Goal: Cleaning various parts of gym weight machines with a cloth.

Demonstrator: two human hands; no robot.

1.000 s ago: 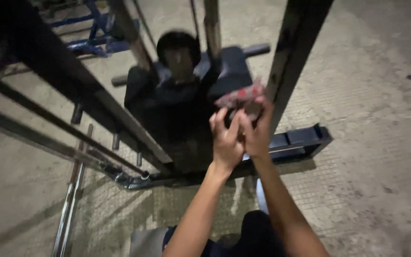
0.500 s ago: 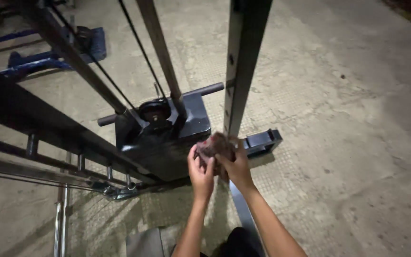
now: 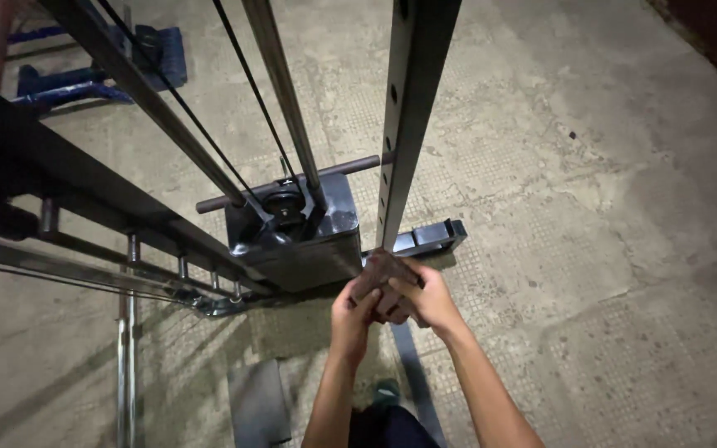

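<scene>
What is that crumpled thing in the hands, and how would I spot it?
Find the tall black post with holes down its side. At its foot, both hands, left and right, clutch a brownish rag. It is the only soft, crumpled thing among hard metal bars.

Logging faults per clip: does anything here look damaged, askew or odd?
Nothing stands out. Both hands, left hand and right hand, clasp a crumpled reddish cloth at the foot of the upright post; the weight stack sits level.

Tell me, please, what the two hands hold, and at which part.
Both hands, left hand and right hand, grip a bunched reddish-brown cloth from below, against the foot of the dark upright post.
</scene>
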